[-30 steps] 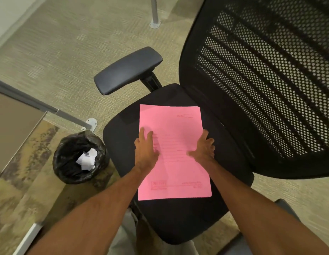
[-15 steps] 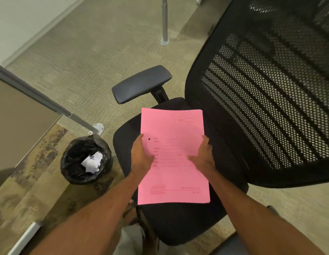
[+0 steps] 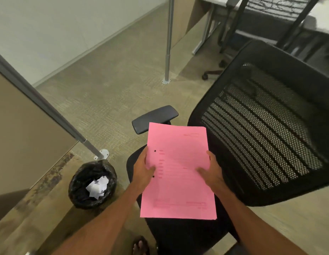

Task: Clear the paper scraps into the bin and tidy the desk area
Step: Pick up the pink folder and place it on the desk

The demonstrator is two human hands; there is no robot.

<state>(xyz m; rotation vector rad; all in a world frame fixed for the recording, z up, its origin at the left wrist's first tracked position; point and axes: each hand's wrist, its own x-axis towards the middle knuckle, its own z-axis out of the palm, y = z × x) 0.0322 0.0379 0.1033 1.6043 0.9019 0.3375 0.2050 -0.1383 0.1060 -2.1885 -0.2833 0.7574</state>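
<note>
A pink printed sheet of paper (image 3: 178, 170) is held up above the seat of a black office chair (image 3: 178, 234). My left hand (image 3: 141, 172) grips its left edge with the thumb on top. My right hand (image 3: 212, 172) grips its right edge the same way. To the left on the floor stands a round bin with a black liner (image 3: 81, 183); crumpled white paper scraps (image 3: 97, 186) lie inside it.
The chair's mesh backrest (image 3: 266, 137) fills the right side and its armrest (image 3: 155, 118) juts out behind the paper. A partition panel (image 3: 26, 129) with a grey frame stands at left. A metal desk leg (image 3: 168, 48) and another chair (image 3: 266, 24) are farther back.
Both hands closed on the pink sheet and lifted it off the chair seat. The view tilted upward, showing more floor and the far desks.
</note>
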